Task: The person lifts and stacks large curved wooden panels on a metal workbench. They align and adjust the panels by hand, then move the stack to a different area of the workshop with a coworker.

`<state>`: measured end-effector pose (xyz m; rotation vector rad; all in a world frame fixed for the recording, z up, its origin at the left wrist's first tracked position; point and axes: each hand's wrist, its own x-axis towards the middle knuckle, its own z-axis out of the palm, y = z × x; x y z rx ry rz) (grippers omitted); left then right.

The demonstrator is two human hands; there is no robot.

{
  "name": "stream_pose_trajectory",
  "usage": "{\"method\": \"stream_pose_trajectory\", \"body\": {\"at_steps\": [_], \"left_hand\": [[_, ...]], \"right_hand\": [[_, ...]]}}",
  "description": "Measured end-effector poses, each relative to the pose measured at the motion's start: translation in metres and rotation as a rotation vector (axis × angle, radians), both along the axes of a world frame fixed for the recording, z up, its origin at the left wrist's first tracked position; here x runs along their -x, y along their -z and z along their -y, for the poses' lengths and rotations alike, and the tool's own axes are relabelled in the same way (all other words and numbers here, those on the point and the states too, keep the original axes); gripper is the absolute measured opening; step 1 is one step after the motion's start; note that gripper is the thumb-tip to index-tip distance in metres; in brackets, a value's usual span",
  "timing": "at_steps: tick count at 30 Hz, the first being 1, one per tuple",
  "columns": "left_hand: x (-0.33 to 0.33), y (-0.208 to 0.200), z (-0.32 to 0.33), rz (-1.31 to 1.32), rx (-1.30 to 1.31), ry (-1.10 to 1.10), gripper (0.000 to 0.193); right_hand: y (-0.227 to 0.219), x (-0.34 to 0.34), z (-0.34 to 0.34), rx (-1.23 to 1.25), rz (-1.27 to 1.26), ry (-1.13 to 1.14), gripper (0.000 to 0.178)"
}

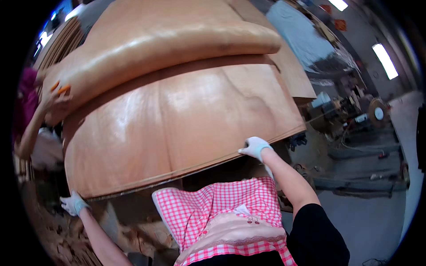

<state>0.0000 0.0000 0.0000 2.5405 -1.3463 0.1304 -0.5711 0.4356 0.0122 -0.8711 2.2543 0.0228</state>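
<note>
And here's the left hand [75, 204], in a white glove, right at the near left corner of the broad wooden sheet [199, 115], its fingers partly bent; whether they close around the edge, I cannot tell. Over to the right hand [255, 148], gloved too, fingers lightly bent on the near edge, toward the right; its underside is hidden, so no telling how firm that hold is! The sheet lies spread in front of the pink checked apron [222, 195], and behind it a curled sheet [177, 49] arches across from left to right. On the far left, a co-worker's hand [57, 101], orange showing at the fingers, is at the curled sheet's left end
</note>
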Motion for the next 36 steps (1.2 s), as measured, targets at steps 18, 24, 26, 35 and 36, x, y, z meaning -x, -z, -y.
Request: {"method": "stream_pose_trajectory", "body": {"at_steps": [18,24,26,35,36], "left_hand": [[0.426,0.023,-0.329,-0.153,-0.32,1.61,0.106],[0.424,0.017,-0.331,-0.111,-0.348,1.59,0.104],[0.424,0.019,-0.329,-0.093,-0.34,1.598,0.104],[0.429,0.021,-0.338,-0.125,-0.297,1.622,0.102],[0.427,0.018,-0.336,-0.109,-0.306,1.607,0.103]], "right_hand": [[-0.009,0.058,-0.074,0.25,0.059,0.065,0.033],[-0.027,0.201,-0.216,0.138,-0.096,0.2,0.031],[-0.025,0.233,-0.241,0.101,-0.12,0.269,0.029],[0.035,0.25,-0.27,0.127,-0.384,0.878,0.035],[0.037,0.242,-0.271,0.266,-0.414,1.013,0.035]]}}
